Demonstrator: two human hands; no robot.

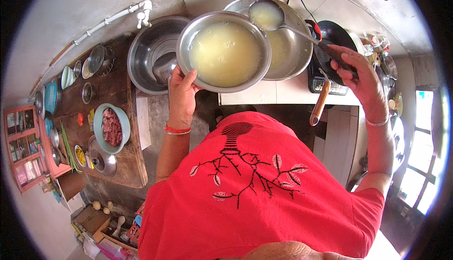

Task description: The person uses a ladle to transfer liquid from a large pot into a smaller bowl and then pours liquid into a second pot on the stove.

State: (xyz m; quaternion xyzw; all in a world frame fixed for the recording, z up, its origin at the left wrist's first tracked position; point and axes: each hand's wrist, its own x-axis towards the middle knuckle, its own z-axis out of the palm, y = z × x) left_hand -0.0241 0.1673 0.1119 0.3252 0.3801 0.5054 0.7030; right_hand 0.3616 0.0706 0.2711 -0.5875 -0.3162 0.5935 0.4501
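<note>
My left hand [184, 93] grips the near left rim of a stainless steel bowl [181, 53], thumb over the edge. Cloudy yellowish liquid [226, 53] with patches of bubbles fills much of it. In my right hand [361, 69] is the dark handle of a metal ladle [300, 33]. The ladle's cup, with similar liquid in it, is over a larger steel basin [297, 60] and close to the bowl's far right rim. That basin stands behind and partly under the bowl in view, also holding pale liquid. Whether the bowl touches the basin, I cannot tell.
Left of the bowl is a deep steel pot [141, 61] below a white tap [143, 15]. A black wok [332, 40] sits on an induction cooker [329, 88], beside a wooden-handled utensil [320, 104]. The wooden table [131, 168] holds a bowl of raw meat [112, 127].
</note>
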